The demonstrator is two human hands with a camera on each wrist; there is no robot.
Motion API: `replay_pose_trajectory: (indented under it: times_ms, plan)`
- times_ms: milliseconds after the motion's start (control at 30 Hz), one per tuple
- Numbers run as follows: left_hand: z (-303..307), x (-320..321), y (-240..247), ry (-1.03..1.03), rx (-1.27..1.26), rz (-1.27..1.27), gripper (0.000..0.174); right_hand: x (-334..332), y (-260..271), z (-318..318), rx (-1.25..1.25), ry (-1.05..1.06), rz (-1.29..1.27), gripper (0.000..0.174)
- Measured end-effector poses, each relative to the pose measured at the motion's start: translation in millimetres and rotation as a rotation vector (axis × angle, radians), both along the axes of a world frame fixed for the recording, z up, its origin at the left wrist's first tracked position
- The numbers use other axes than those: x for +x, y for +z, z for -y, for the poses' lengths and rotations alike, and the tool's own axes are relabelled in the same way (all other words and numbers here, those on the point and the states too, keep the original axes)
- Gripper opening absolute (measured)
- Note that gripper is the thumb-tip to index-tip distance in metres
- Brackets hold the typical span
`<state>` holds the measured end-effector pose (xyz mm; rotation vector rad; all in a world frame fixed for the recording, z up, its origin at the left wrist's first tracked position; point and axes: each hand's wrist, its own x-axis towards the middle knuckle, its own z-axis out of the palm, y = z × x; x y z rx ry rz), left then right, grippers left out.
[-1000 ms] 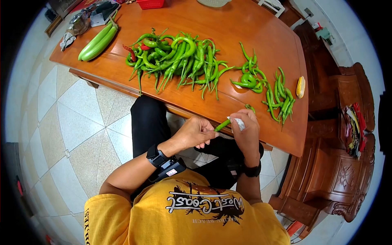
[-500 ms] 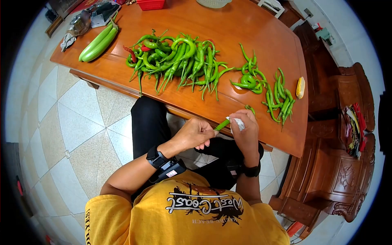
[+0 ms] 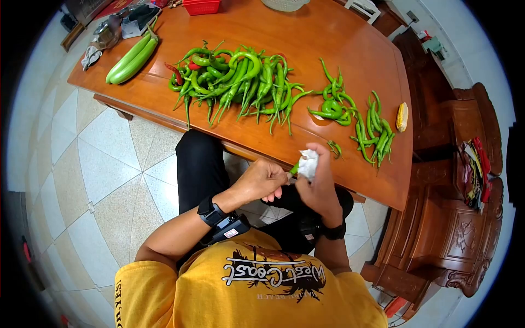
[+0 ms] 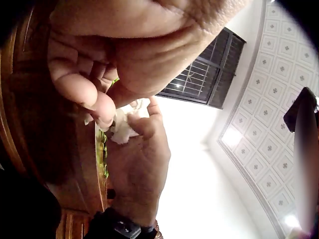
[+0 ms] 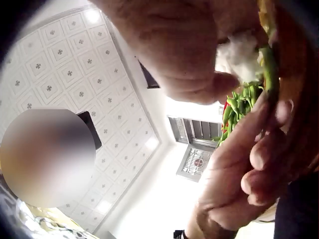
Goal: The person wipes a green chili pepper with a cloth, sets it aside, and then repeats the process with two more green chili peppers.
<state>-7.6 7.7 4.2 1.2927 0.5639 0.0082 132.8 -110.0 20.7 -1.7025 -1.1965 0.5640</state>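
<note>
Over the lap by the table's front edge, my left hand (image 3: 256, 179) pinches one end of a green chili pepper (image 5: 270, 74). A crumpled white tissue (image 3: 308, 165) is held in my right hand (image 3: 320, 188), close to the pepper's other end. In the right wrist view the tissue lies right beside the pepper, and the right fingers partly cover it. The pepper is mostly hidden behind the left fingers in the left wrist view. A small curled green chili (image 3: 334, 148) lies on the table just beyond the right hand.
A large heap of green chilies (image 3: 235, 82) with a few red ones spreads across the wooden table (image 3: 361, 38). Smaller groups of chilies (image 3: 374, 131) lie to the right, near a corn cob (image 3: 402, 117). Long pale-green eggplants (image 3: 131, 59) and a red basket (image 3: 201, 6) sit farther off.
My right hand has shifted slightly left and turned, its fingers lifting, so more of the tissue shows and the small chili behind is uncovered. The left hand stays nearly still.
</note>
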Motion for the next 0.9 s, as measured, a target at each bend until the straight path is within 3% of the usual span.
replay_pose_trajectory:
  times_ms: [33, 167, 267, 600, 800, 900]
  plan:
    - [0, 0, 1, 0.001, -0.005, -0.001, 0.032, -2, 4, 2, -0.072, 0.070, 0.011, 0.056]
    - [-1, 0, -1, 0.008, -0.010, -0.013, 0.032, -2, 8, 0, 0.014, 0.081, 0.244, 0.046]
    - [-1, -1, -2, 0.002, -0.007, -0.012, 0.033, 1, 13, 0, -0.005, 0.140, 0.260, 0.039]
    - [-1, -1, 0, -0.008, -0.026, -0.020, 0.033, 14, 9, -6, 0.045, -0.064, 0.362, 0.028]
    - [-1, 1, -4, -0.002, 0.006, 0.019, 0.034, 2, 18, -4, 0.010, 0.131, 0.198, 0.027]
    - [-1, 0, -2, -0.004, 0.018, 0.014, 0.034, 9, 9, -4, 0.011, 0.079, 0.248, 0.027]
